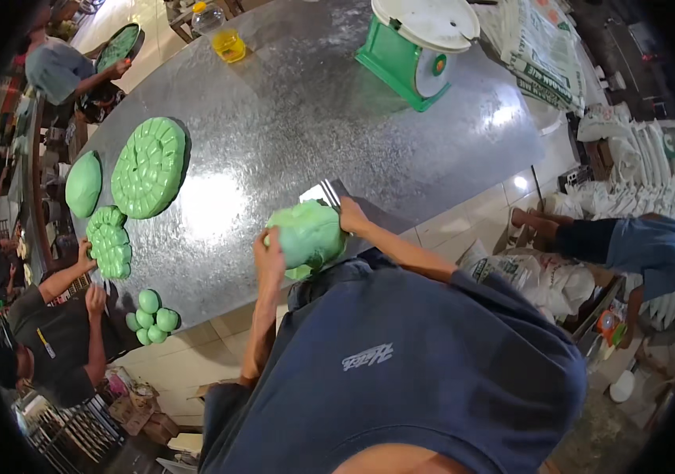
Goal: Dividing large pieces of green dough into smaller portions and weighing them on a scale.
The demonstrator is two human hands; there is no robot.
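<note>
A large lump of pale green dough (308, 234) sits at the near edge of the metal-topped table (290, 118), right in front of my body. My left hand (269, 252) grips its left side, with the fingers curled over the dough. On the other side, my right hand (352, 216) holds a shiny metal dough scraper (321, 192), its flat blade beside the far right of the lump. Part of the scraper is hidden behind the dough and my fingers. A smaller flap of the same dough (298, 272) shows below the lump.
Scored green dough rounds (148, 169), a smooth dough piece (84, 183) and several dough balls (151, 317) lie left. A co-worker's hand (86, 255) touches a dough slab (109, 243). Farther off stand an oil bottle (228, 44), a green scale (397, 59) and sacks (539, 59).
</note>
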